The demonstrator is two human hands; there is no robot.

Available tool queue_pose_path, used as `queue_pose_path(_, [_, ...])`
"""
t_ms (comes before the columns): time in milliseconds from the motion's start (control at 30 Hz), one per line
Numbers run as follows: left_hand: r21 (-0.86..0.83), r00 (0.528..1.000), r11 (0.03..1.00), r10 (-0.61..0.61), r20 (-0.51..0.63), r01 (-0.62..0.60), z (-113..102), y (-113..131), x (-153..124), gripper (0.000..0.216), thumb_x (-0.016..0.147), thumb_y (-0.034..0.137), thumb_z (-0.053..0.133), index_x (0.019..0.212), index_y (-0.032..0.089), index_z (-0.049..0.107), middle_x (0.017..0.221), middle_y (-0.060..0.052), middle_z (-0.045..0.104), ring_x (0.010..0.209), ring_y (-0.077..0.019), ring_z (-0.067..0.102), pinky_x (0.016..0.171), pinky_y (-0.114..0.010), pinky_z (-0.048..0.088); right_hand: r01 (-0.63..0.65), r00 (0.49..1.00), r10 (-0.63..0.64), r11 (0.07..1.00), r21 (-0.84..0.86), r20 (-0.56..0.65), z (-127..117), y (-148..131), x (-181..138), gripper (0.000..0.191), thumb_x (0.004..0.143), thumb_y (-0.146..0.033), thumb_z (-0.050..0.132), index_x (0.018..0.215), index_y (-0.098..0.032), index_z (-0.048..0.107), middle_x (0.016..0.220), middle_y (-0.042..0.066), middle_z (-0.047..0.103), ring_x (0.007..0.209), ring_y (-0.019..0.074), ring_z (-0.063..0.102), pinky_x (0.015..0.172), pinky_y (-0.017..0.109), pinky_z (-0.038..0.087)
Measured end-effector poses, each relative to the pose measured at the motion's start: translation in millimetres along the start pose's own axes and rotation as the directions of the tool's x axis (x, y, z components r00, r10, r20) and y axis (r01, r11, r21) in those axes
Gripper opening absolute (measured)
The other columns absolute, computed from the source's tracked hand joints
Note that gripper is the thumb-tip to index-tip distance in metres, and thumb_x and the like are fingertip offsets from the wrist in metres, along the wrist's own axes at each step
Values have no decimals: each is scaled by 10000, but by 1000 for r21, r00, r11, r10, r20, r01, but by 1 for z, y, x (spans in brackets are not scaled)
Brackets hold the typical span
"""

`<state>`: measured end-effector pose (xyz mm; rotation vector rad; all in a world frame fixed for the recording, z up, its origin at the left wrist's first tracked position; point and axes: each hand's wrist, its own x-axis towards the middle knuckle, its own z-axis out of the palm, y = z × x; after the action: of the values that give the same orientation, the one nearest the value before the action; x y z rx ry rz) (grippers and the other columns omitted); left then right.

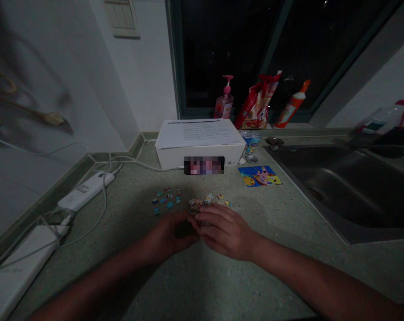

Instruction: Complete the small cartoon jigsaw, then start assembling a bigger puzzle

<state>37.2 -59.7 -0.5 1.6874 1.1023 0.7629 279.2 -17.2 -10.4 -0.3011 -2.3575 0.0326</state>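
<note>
Right hand (224,232) curling in, meeting the left hand (170,234) at the heap of jigsaw pieces (195,205) on the table (202,278); can't tell if either's gripping one! Loose jigsaw pieces (165,200) sit just left, a Patrick Star picture card (259,176) beyond.

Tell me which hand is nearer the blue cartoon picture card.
Right. The right hand sits in front of and to the left of the blue rectangular cartoon picture card; the left hand is farther left still.

Stainless steel sink (342,191), pink pump bottle (224,100)
</note>
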Motion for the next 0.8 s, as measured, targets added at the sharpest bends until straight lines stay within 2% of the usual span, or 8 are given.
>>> queue_pose_path(133, [256, 994, 967, 19, -106, 9, -12, -2, 5, 151, 883, 349, 717, 1002, 257, 708, 1032, -63, 811, 973, -285, 767, 917, -464, 623, -256, 966, 255, 966, -20, -52, 3, 19, -4, 363, 1025, -218, 624, 1386, -251, 653, 1411, 140, 697, 1393, 314, 615, 1135, 572, 565])
queue_pose_path(200, [389, 986, 919, -6, -166, 71, -24, -1, 8, 154, 885, 340, 684, 1007, 256, 727, 1053, -66, 812, 997, -312, 763, 932, -478, 611, -374, 927, 371, 924, -81, -54, 5, 32, -7, 312, 1030, -234, 626, 1334, -246, 694, 1432, 154, 677, 1428, 341, 578, 1164, 616, 529])
queue_pose_path(300, [553, 960, 813, -23, -279, 180, -49, 0, 11, 220, 879, 368, 647, 1037, 254, 750, 1108, -90, 818, 1032, -340, 762, 961, -500, 593, -471, 880, 475, 868, -160, -12, 9, 50, -12, 254, 1030, -254, 641, 1251, -206, 756, 1426, 178, 674, 1473, 380, 525, 1191, 655, 492])
queue_pose_path(433, [737, 926, 598, -22, -377, 315, -89, 2, 7, 323, 938, 384, 540, 1097, 217, 766, 1143, -123, 817, 1077, -340, 761, 1036, -481, 550, -500, 851, 522, 841, -208, 66, 18, 58, -17, 320, 1037, -247, 638, 1327, -178, 754, 1465, 195, 648, 1520, 394, 472, 1222, 649, 463])
queue_pose_path(533, [789, 899, 450, -82, -431, 419, -108, 4, 2, 347, 957, 376, 504, 1116, 200, 758, 1124, -134, 822, 1035, -340, 777, 960, -441, 570, -495, 847, 524, 838, -231, 85, 22, 58, -19, 347, 1046, -235, 619, 1369, -199, 744, 1503, 187, 623, 1542, 396, 444, 1220, 653, 462])
queue_pose_path(667, [838, 874, 257, -216, -435, 481, -113, 5, -1, 366, 954, 343, 492, 1152, 198, 763, 1085, -149, 831, 998, -358, 789, 880, -430, 571, -486, 848, 521, 837, -252, 98, 22, 58, -21, 300, 1051, -223, 602, 1287, -197, 785, 1461, 175, 660, 1517, 395, 480, 1216, 654, 468])
queue_pose_path(800, [864, 858, 184, -325, -397, 469, -109, 3, 0, 375, 962, 284, 452, 1157, 203, 763, 1111, -146, 832, 1036, -346, 792, 853, -397, 560, -494, 836, 536, 829, -260, 118, 19, 59, -20, 293, 1022, -191, 636, 1270, -154, 787, 1439, 187, 683, 1488, 399, 514, 1223, 638, 468])
